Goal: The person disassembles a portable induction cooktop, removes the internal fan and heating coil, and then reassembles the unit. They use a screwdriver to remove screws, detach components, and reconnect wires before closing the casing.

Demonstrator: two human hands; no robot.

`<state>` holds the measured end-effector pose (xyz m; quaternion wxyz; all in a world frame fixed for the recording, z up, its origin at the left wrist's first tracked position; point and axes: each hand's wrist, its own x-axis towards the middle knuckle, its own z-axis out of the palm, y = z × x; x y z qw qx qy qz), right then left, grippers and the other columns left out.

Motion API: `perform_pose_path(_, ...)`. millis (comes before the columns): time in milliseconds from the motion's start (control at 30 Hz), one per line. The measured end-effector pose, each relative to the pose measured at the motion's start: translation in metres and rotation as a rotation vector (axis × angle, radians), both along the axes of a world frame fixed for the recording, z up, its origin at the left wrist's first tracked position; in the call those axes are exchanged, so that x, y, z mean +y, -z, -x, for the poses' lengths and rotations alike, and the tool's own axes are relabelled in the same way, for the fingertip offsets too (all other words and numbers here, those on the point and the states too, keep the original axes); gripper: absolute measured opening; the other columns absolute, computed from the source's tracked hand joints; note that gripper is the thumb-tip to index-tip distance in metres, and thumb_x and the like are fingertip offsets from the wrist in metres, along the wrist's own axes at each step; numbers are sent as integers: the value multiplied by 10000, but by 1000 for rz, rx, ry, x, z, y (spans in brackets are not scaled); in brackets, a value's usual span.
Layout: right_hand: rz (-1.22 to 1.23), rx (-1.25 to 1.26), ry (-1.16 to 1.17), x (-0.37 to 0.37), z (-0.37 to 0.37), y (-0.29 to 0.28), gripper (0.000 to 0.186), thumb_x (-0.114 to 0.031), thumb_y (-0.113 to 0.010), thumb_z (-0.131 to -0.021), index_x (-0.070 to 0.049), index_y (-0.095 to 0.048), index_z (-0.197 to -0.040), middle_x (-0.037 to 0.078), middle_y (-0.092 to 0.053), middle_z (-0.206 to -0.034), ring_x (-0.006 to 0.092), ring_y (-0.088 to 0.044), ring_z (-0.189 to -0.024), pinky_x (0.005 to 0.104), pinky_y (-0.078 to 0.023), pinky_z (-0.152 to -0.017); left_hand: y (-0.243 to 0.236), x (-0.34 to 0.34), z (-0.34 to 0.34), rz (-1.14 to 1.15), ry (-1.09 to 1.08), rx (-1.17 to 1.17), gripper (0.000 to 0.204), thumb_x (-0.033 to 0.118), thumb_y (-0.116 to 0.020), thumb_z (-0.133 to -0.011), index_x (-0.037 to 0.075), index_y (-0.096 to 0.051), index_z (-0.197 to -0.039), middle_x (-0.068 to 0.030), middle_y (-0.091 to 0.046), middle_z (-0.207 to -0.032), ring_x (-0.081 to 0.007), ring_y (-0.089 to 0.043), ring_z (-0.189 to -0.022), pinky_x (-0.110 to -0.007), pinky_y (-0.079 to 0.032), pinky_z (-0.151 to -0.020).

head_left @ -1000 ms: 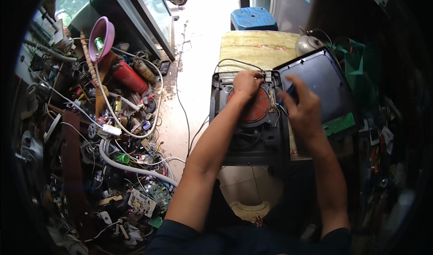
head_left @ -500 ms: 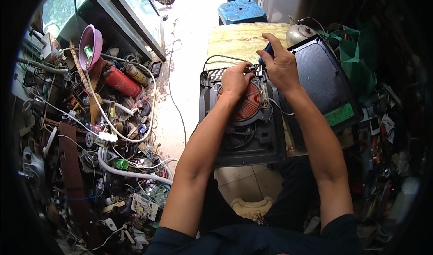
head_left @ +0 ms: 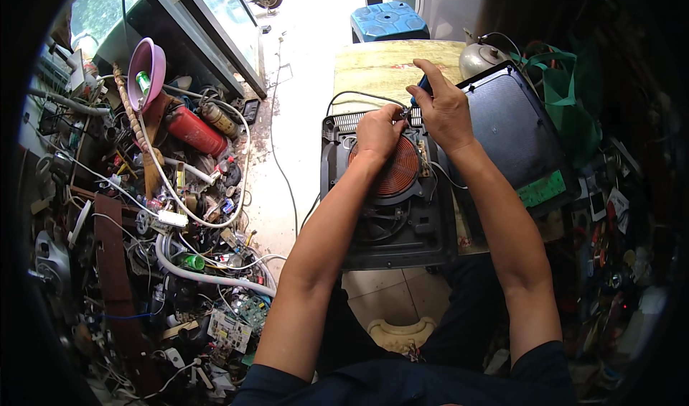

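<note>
An opened induction cooker (head_left: 433, 244) lies on the table in front of me, its round copper coil (head_left: 396, 170) and a small fan (head_left: 380, 223) exposed. At its far edge my left hand (head_left: 377, 134) is closed, fingertips pinched over something small that they hide. A black power cord (head_left: 357, 92) loops over to the same spot. My right hand (head_left: 448, 115) grips a screwdriver by its blue handle (head_left: 425, 86), with the index finger raised. The screwdriver's shaft points down toward my left fingertips; its exact contact is too small to tell.
To the right lies the cooker's dark cover panel (head_left: 502, 119), with a green circuit board (head_left: 542, 185) on its near end. Behind are a metal kettle (head_left: 482, 58) and a blue stool (head_left: 390, 22). Heaped electronic scrap and a red fire extinguisher (head_left: 195, 130) crowd the left side.
Both hands stay at the cooker's far edge, with only small finger movements. The screwdriver handle has tilted slightly. The whole view has shifted a little.
</note>
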<state>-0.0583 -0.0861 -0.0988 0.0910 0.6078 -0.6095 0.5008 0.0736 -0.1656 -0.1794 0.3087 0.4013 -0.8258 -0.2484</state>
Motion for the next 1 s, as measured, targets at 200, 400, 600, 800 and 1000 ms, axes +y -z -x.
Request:
perform_pose_path(200,-37,-60,-27,-2,-1,1,444,-105,-726,-906,-97,-592,-1329,219,-709,-996,420,-694,-893,478,-543,-767,1,-1,-1,-12,9,13,264,162,-838,-820,82,-767,-1062,-106,-785,-994,-282,-754,-934,-380,-582,-849)
perform_pose_path(400,-63,-43,-49,-1,1,1,451,-97,-721,-906,-109,-587,-1336,213,-708,-989,417,-691,-886,475,-543,-766,3,0,1,-10,10,10,245,156,-832,-823,93,-770,-1051,-105,-785,-994,-284,-755,-929,-379,-583,-844)
perform_pose_path(600,-42,59,-168,-4,3,-2,472,-67,-704,-902,-135,-585,-1354,208,-697,-977,417,-682,-878,478,-542,-751,8,-3,1,18,15,22,227,151,-816,-821,92,-773,-1036,-109,-784,-977,-289,-755,-925,-383,-589,-829)
perform_pose_path(800,-165,51,-145,-10,4,-13,466,-62,-700,-905,-116,-577,-1352,217,-696,-1016,428,-677,-918,476,-542,-789,3,-1,1,7,11,26,215,166,-808,-824,105,-772,-1027,-110,-780,-964,-294,-754,-912,-385,-589,-816)
perform_pose_path(1000,-293,276,14,-14,-3,-20,480,-193,-743,-900,-159,-581,-1351,164,-703,-889,406,-688,-795,484,-546,-703,9,-2,0,48,11,30,196,192,-808,-826,117,-775,-1004,-111,-776,-927,-306,-750,-873,-404,-587,-782)
